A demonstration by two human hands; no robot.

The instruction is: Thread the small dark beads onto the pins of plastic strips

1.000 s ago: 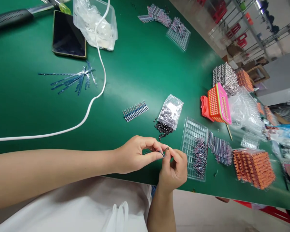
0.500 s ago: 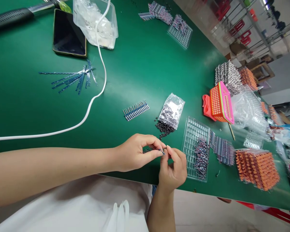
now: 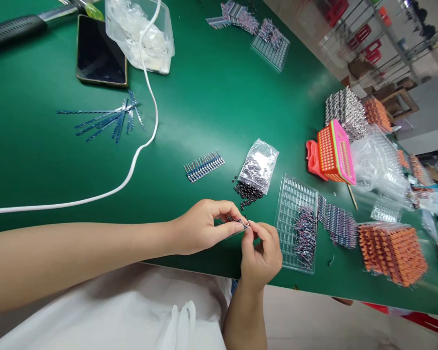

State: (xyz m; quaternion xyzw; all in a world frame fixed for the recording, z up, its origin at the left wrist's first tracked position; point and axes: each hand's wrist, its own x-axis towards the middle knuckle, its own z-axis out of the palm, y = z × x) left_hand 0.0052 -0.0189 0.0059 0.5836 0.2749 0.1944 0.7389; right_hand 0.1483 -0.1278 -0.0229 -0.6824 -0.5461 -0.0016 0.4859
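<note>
My left hand (image 3: 208, 227) pinches a thin blue strip with metal pins (image 3: 237, 233), mostly hidden behind the thumb and fingers. At the tip of that strip the fingertips of my right hand (image 3: 262, 250) are closed together, touching or nearly touching the left fingertips. A tiny dark piece shows there; whether the right fingers grip it or the strip's end is unclear. Just beyond the hands lies a pile of small black beads (image 3: 248, 191), spilling from a clear plastic bag (image 3: 259, 165). A similar blue pin strip (image 3: 204, 166) rests on the green table to the left.
A clear gridded tray (image 3: 287, 218) with many small wired parts stands right of my hands, beside stacked orange parts (image 3: 392, 253). Farther off is an orange and pink basket (image 3: 335, 151). A white cable (image 3: 133, 167), phone (image 3: 101, 52), plastic tub (image 3: 168, 41) and blue strips (image 3: 102, 119) lie left.
The fingertips of both hands have come closer together, and the left hand's strip has tilted a little. The view has shifted slightly.
</note>
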